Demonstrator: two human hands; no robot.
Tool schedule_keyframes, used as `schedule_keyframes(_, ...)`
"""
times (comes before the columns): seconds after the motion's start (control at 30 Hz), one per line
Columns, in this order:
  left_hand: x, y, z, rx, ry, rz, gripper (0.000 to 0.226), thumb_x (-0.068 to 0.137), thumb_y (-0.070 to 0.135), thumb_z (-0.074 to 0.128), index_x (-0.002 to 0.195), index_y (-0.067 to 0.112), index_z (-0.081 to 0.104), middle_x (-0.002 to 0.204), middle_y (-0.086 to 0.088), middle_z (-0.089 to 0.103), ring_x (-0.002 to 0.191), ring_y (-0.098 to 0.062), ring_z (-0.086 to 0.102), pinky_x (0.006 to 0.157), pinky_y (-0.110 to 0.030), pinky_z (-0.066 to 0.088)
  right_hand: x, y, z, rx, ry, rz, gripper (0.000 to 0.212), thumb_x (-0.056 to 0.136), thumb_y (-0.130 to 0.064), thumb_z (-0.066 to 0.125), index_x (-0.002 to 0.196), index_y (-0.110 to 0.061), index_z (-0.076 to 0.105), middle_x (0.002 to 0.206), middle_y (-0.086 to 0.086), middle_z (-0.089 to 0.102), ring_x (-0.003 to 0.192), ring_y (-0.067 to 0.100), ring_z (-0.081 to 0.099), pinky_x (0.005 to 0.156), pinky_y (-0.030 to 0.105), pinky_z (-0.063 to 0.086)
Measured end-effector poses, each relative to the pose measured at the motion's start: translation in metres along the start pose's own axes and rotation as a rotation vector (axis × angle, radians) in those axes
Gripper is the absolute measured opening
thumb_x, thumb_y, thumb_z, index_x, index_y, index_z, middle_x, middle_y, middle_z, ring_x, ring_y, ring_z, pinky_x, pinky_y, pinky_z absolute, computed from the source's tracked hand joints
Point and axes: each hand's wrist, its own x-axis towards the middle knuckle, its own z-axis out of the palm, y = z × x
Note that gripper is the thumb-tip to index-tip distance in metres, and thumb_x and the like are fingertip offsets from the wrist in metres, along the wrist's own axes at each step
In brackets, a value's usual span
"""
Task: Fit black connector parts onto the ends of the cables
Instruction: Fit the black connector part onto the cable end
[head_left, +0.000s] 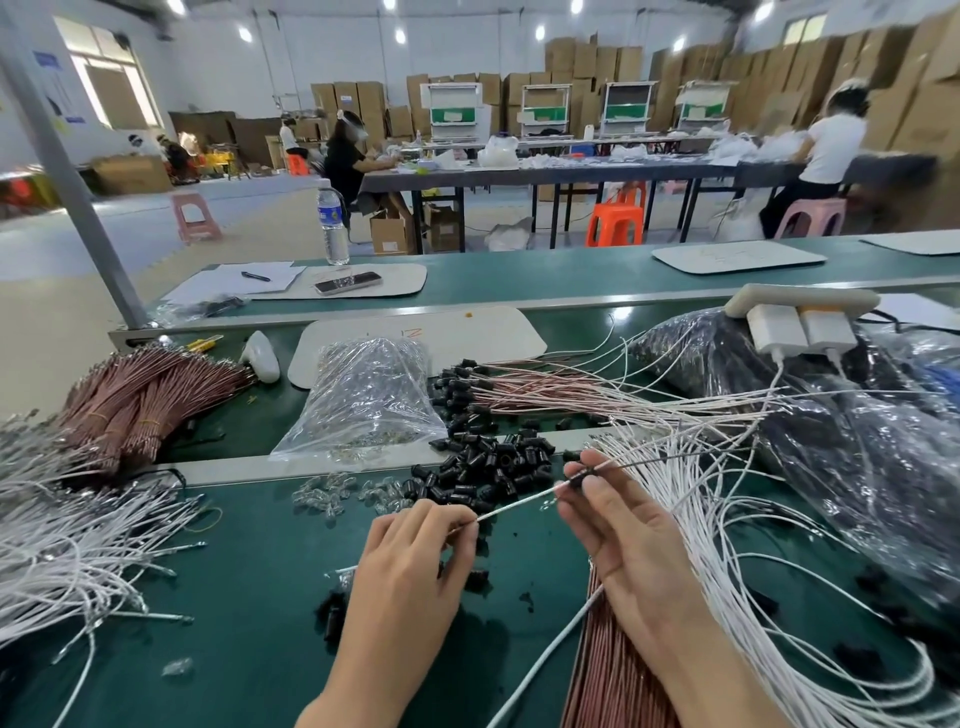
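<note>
Right hand (618, 525) pinches a black connector part (577, 479) in a closed fingertip grip; left hand (415, 551) nips the white cable (514, 501) near its end. Both look light; the cable is likely thin and floppy, so hold close. Loose connectors (483, 467) lie heaped on the worktop (249, 597) just beyond.

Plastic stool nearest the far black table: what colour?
Orange plastic stool, clearest in the head view.
</note>
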Motion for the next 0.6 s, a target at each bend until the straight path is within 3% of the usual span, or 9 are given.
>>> schedule_keyframes(0.17, -0.002, 0.012, 0.008, 0.004, 0.013, 0.072, 0.009, 0.100, 0.032, 0.052, 0.105, 0.028, 0.058, 0.091, 0.015, 0.061, 0.080, -0.008, 0.058, 0.082, -0.027, 0.043, -0.008, 0.023, 0.017, -0.196, -0.090, 0.024, 0.026, 0.081, -0.015, 0.069, 0.105, -0.018, 0.079, 0.113, 0.016, 0.074, 0.097, 0.026, 0.074, 0.079, 0.026, 0.059)
schedule_keyframes(0.4, -0.002, 0.001, 0.003, 0.017, 0.025, -0.028, 0.004, 0.101, 0.030, 0.058, 0.102, 0.029, 0.062, 0.091, 0.019, 0.061, 0.082, -0.005, 0.057, 0.083, -0.030, 0.043, 0.001, 0.001, 0.003, 0.043, 0.036, -0.029, 0.025, 0.084, -0.004, 0.064, 0.106, -0.005, 0.077, 0.114, 0.021, 0.072, 0.091, 0.026, 0.074, 0.074, 0.026, 0.062)
schedule_keyframes(0.6, -0.001, 0.009, 0.007, 0.013, 0.007, 0.035, 0.011, 0.100, 0.035, 0.051, 0.106, 0.030, 0.060, 0.089, 0.018, 0.061, 0.080, -0.006, 0.057, 0.083, -0.027, 0.041, -0.006, 0.023, 0.017, -0.190, -0.076, 0.039, 0.026, 0.081, -0.013, 0.069, 0.104, -0.018, 0.080, 0.113, 0.016, 0.074, 0.096, 0.025, 0.074, 0.078, 0.026, 0.059)
